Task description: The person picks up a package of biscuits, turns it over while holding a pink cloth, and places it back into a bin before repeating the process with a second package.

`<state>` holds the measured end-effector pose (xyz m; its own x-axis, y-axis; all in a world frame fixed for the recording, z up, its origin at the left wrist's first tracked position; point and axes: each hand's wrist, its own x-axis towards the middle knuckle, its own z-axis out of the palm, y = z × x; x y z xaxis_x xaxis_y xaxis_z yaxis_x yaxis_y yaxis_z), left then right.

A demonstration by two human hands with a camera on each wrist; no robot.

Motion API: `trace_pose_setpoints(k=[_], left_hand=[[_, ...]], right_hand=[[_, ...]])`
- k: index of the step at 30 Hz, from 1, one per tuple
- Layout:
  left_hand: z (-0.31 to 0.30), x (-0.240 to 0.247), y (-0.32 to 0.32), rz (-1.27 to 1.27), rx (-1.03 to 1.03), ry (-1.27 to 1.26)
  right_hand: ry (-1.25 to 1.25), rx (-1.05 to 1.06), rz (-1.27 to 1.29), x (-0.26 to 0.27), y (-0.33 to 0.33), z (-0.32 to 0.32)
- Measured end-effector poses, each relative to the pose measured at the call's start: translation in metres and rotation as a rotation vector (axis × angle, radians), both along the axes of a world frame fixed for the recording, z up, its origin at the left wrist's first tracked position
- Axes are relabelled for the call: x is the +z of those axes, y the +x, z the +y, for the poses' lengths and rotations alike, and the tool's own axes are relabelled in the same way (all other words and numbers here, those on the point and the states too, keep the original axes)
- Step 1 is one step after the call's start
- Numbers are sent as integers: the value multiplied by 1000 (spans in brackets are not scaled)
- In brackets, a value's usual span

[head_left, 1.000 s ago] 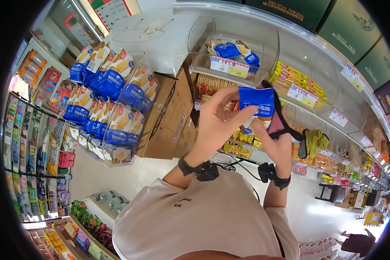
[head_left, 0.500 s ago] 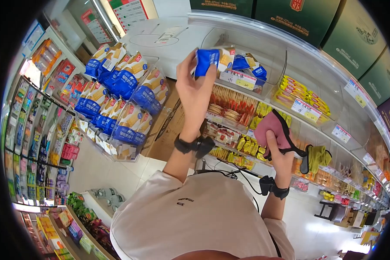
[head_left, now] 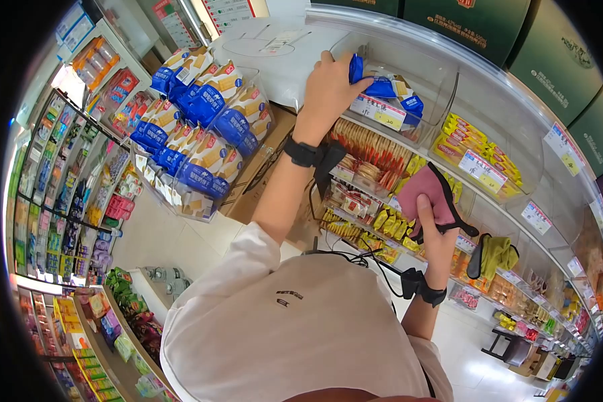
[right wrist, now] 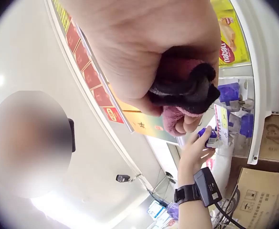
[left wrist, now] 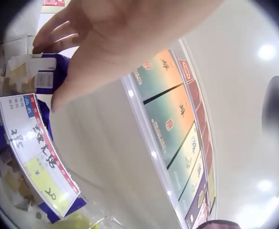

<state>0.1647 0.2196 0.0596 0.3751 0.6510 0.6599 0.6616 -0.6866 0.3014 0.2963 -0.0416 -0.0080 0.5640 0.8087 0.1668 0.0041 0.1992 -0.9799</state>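
Observation:
My left hand (head_left: 329,94) reaches over the front of a clear plastic bin (head_left: 425,80) on the top shelf. Its thumb and fingers grip a blue-and-white biscuit packet (head_left: 356,68), also visible in the left wrist view as a packet (left wrist: 46,74) beside the thumb. More blue biscuit packets (head_left: 409,102) lie in that bin, behind a handwritten price tag (head_left: 378,110). Lower and to the right, my right hand (head_left: 439,238) holds a folded pink cloth with black edging (head_left: 423,191). The right wrist view shows the cloth (right wrist: 177,119) bunched within the curled fingers.
A clear rack of blue biscuit packets (head_left: 208,157) stands at left beside a cardboard box (head_left: 258,184). Yellow wafer packs (head_left: 472,151) fill the neighbouring bin. Stacked crackers (head_left: 372,151) sit below. An olive-green cloth (head_left: 496,258) hangs at the shelf edge. Green boxes (head_left: 549,60) line the top.
Both hands were together at the biscuit packet. My left hand has since carried it leftward and up to the top bin, while my right hand stayed lower with the pink cloth.

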Motion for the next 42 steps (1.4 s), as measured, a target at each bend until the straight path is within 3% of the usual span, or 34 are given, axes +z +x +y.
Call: trace_pose_setpoints(k=[2, 5, 8, 13, 14, 15, 17, 18, 19, 21, 24, 27, 30, 36, 39, 42], left_hand=[[17, -13, 3, 122, -15, 4], [24, -30, 14, 134, 122, 199], [-3, -21, 12, -180, 42, 253], [-73, 3, -37, -435, -213, -82], [-92, 15, -48, -462, -160, -179], [-100, 21, -60, -454, -125, -88], [-116, 31, -85, -420, -63, 87], [-128, 42, -92, -515, 22, 34], [-122, 46, -113, -393, 60, 148], [-120, 62, -132, -414, 247, 168], [-84, 64, -175, -153, 496, 277], [-48, 52, -199, 23, 585, 290], [-32, 45, -201, 32, 607, 76], [-26, 33, -197, 35, 650, 99], [-28, 35, -197, -60, 520, 99], [-42, 42, -185, -183, 551, 174]], right_hand=[[10, 4, -2, -2, 3, 1], [1, 10, -17, -8, 10, 3], [-54, 17, 14, -8, 15, -2], [-65, 117, 36, -16, 28, 3], [-70, 97, 46, -24, 29, 6], [-76, 74, 55, -29, 30, 9], [-172, 217, 94, -29, 34, 10], [-186, 253, 92, -33, 35, 14], [-198, 284, 89, -35, 35, 18], [-228, 324, 89, -34, 28, 24], [-185, 402, 51, -35, 17, 34], [-157, 520, 29, -31, 8, 38], [-88, 551, 12, -24, -1, 36], [-64, 494, -14, -26, -2, 27], [-113, 426, -1, -21, -6, 22], [-156, 391, 21, -19, -8, 20]])
